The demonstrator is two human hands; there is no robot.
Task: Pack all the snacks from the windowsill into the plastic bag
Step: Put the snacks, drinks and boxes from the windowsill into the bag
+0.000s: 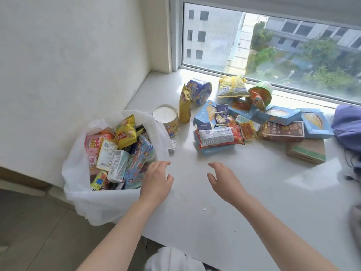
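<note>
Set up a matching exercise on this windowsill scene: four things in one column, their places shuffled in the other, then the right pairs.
Things
1. pink packet
2. blue round tin
3. long red packet
4. left hand

Places
A. lying on top of a pale blue box
B. by the near rim of the plastic bag
C. inside the plastic bag
D. on its side, directly on the windowsill

Pairs: 1-C, 2-D, 3-A, 4-B
</note>
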